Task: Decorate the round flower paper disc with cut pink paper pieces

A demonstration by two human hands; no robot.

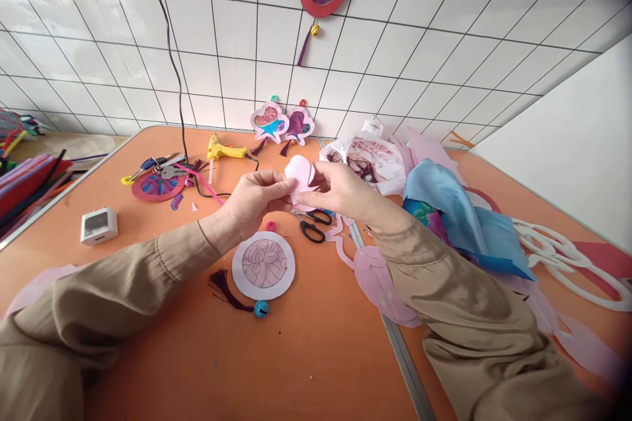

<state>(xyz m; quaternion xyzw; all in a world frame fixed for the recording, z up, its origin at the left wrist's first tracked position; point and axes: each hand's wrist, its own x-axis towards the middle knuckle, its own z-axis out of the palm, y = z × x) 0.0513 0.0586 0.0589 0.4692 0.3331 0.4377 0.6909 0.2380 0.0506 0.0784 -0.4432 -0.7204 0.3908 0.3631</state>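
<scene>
On the orange tabletop (316, 355), a round white charm (264, 264) is laid flat toward the near edge. Its dark tassel (228, 291) and blue bell (261, 308) are spread beside it, perhaps so the threads do not get tangled.

Above the middle of the tabletop, a pink cut-out (299, 174) is held up. It is pinched by both the left hand (254, 198) and the right hand (340, 191), probably so its thin layers do not slip.

Just below, black scissors (313, 231) are left within easy reach. Toward the far left corner, a yellow glue gun (227, 150) is set, seemingly out of the way. At the far edge, two pink charms (269, 122) are seen against the tiled wall (222, 46).
</scene>
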